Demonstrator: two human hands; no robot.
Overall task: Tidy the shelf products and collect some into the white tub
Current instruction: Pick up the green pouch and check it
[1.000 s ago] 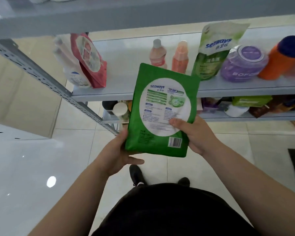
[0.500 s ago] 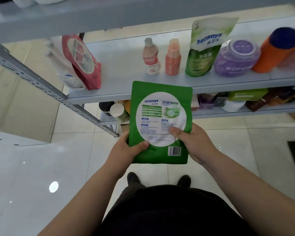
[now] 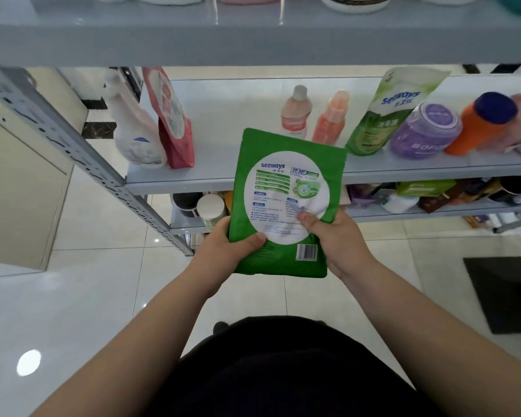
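Just off the front edge of the middle shelf (image 3: pixel 223 139), over the floor, a green pouch (image 3: pixel 283 188) is held upright with its printed back and barcode toward the person. The left hand (image 3: pixel 223 254) grips its lower left edge, thumb laid across the face. The right hand (image 3: pixel 340 245) grips the lower right side, thumb on the round white label. The fingers of both curl behind the pouch, out of sight.

On the shelf stand a red pouch (image 3: pixel 172 124) and two small bottles (image 3: pixel 295 115), with a bare stretch between them.

The step in hand looks like sorting this pouch: back onto that stretch, or off to the white tub, which is not in view. Either way the next move calls for a firm hold low on the soft pouch, and standing it on its base if it is shelved
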